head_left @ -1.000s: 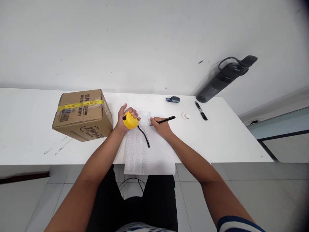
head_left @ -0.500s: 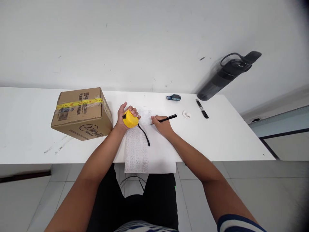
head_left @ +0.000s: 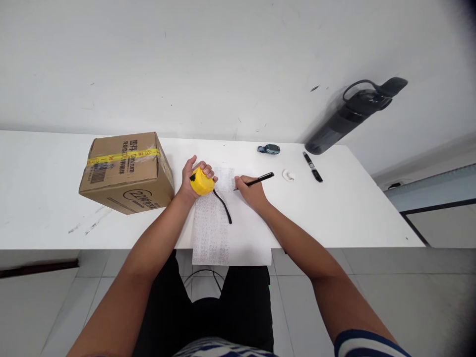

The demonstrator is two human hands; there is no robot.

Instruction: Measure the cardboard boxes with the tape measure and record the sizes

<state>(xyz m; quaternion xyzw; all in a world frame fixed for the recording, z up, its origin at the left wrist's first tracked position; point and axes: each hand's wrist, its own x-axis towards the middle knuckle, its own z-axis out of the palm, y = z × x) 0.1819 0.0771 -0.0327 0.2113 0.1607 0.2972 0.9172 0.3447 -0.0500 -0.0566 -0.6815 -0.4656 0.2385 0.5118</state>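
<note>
A yellow tape measure [head_left: 202,182] with a black wrist strap rests in my left hand [head_left: 189,184], whose fingers curl round its far side. The strap trails over a long sheet of paper [head_left: 247,243] covered in rows of small writing on its left part. In a pinch, my right hand [head_left: 251,191] holds a black pen [head_left: 261,179], its tip down at the sheet and its barrel slanting up to the right. The near end of the sheet hangs past the table's front edge.
On the white table [head_left: 334,213], a taped cardboard box [head_left: 122,173] stands left of my left arm. To the right are a dark watch-like object [head_left: 269,148], a small white curled item [head_left: 288,175], a black marker [head_left: 313,167] and a tall dark bottle [head_left: 340,119] near the wall.
The view has shifted very slightly. My right hand and the pen stay at nearly the same place on the sheet, and my left hand keeps the tape measure.
</note>
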